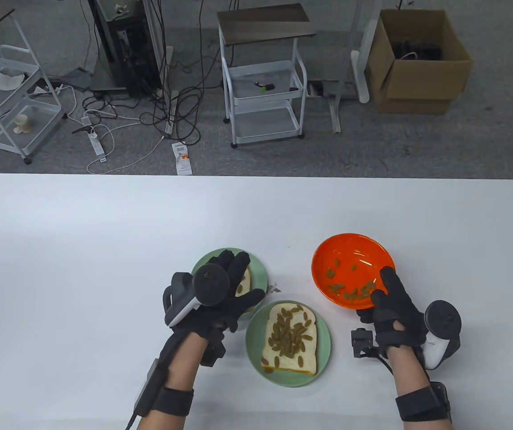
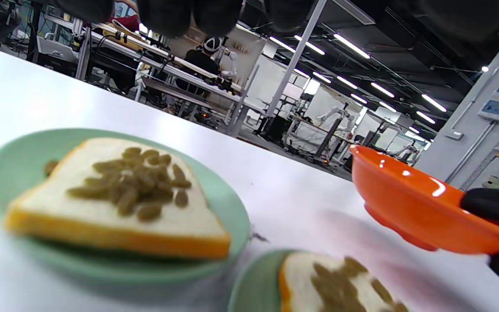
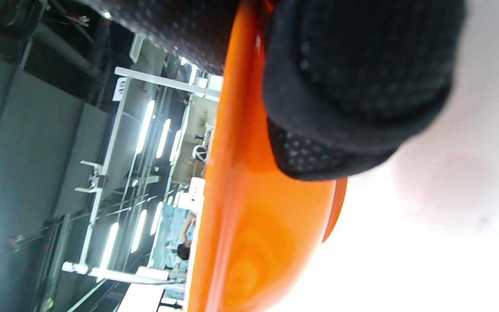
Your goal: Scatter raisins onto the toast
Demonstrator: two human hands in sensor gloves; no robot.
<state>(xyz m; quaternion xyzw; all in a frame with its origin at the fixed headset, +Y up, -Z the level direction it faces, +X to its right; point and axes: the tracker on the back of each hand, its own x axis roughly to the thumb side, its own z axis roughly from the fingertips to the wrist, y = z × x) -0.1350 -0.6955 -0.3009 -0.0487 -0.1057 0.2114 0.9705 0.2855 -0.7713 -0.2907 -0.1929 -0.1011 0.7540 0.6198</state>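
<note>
Two green plates each carry a slice of toast. The near toast [image 1: 290, 340] is covered with raisins. The far toast [image 1: 246, 280] lies mostly hidden under my left hand [image 1: 243, 277], which hovers over it with fingers stretched out. In the left wrist view the far toast [image 2: 119, 195] has a pile of raisins, and the near toast [image 2: 340, 286] shows at the bottom. My right hand [image 1: 375, 293] grips the near rim of the orange bowl [image 1: 355, 248], thumb inside, and holds it tilted. Several raisins [image 1: 350, 291] lie at the bowl's low side. The right wrist view shows the bowl [image 3: 249, 216] under my fingers [image 3: 353, 86].
The white table [image 1: 104, 246] has a few dark crumbs [image 1: 275, 286] between the plates and the bowl. Beyond the far edge, on the floor, stand a white cart [image 1: 265, 89], cables and a cardboard box [image 1: 417, 62].
</note>
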